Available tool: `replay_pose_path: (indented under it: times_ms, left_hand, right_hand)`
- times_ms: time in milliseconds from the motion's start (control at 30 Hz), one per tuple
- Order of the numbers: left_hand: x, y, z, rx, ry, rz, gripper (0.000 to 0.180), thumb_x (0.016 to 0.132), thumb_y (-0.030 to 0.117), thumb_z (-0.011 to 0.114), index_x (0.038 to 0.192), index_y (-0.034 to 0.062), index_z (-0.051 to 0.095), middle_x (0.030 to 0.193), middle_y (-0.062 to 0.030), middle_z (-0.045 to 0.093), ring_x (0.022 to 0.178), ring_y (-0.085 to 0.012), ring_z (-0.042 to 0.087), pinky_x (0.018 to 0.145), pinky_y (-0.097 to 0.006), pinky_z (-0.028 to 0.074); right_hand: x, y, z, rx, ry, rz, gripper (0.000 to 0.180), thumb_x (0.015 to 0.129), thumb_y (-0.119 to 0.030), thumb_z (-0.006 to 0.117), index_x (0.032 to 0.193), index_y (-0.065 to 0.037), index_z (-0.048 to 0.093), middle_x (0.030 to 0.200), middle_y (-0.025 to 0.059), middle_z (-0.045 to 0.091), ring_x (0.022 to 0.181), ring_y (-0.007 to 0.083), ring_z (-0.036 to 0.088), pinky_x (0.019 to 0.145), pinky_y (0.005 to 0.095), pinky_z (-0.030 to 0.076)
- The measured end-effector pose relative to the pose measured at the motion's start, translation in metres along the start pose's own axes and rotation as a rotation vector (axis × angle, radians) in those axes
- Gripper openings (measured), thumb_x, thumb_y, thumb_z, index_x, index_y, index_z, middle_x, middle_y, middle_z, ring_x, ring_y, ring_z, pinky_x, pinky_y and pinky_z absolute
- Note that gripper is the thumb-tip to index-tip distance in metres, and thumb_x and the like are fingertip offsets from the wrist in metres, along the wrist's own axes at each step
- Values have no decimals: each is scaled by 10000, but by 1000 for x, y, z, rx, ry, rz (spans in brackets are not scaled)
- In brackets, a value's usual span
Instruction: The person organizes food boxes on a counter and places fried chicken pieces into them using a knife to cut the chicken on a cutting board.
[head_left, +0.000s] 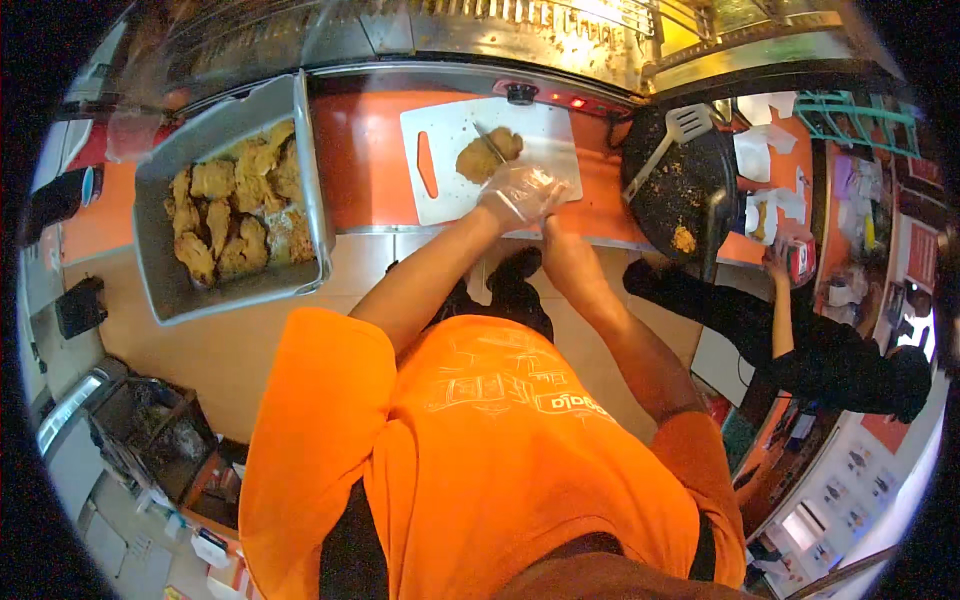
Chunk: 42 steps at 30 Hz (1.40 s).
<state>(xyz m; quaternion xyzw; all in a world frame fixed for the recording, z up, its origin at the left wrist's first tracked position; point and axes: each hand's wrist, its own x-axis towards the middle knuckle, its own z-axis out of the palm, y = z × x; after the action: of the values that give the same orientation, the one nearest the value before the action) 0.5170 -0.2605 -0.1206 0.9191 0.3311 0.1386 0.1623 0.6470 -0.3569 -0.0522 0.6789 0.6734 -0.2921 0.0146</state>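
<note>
A piece of browned, breaded fried chicken (pixel 505 142) lies on a white cutting board (pixel 445 125) with an orange-rimmed handle slot. My left hand (pixel 525 192), in a clear plastic glove, presses on the near side of the chicken, its fingertips partly hidden. A knife (pixel 486 136) crosses the piece, its blade tip showing past the far side. In line with that blade, my right hand (pixel 570 245) is closed at the board's near edge, gripping the knife. The knife's handle is hidden by my hands.
At left stands a deep grey metal pan (pixel 318 200) of several fried chicken pieces (pixel 240 180). A black round tray (pixel 655 215) with crumbs and a slotted spatula (pixel 687 124) sits at right. Beyond it, a person in black (pixel 830 350) handles a small package (pixel 800 258). A metal fryer unit (pixel 440 35) borders the counter's back.
</note>
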Motion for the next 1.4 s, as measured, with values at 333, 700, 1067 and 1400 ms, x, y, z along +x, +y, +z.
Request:
replay_pose_path:
  times_ms: [333,700,1067,1400]
  left_hand:
    - [6,7,-23,-130,-54,-80,382,937,413,456,865,120,689,817,-146,695,737,-352,661,668,-472,522]
    - [-7,10,-21,33,210,58,225,876,231,511,1074,173,601,761,-72,657,764,-284,660,665,-464,495]
    - [11,-7,-9,-36,-216,9,208,868,303,524,931,145,645,764,-115,672,734,-322,661,666,-483,497]
    - [25,12,-44,-226,-14,9,440,931,386,384,801,77,668,817,-206,674,772,-392,646,762,-520,483]
  right_hand:
    - [19,54,69,148,51,-178,228,899,-53,417,1103,9,497,904,335,618,841,503,612,682,580,463]
    - [-13,-24,-9,7,100,-75,193,997,-176,410,1100,-29,481,780,320,597,743,535,577,621,588,441]
    - [-2,-46,-21,176,-182,194,268,912,11,411,1168,26,488,1096,345,577,1001,461,596,812,485,472]
    - [-11,-29,-37,80,-8,34,186,907,-63,417,1060,13,492,872,347,614,863,531,588,719,577,467]
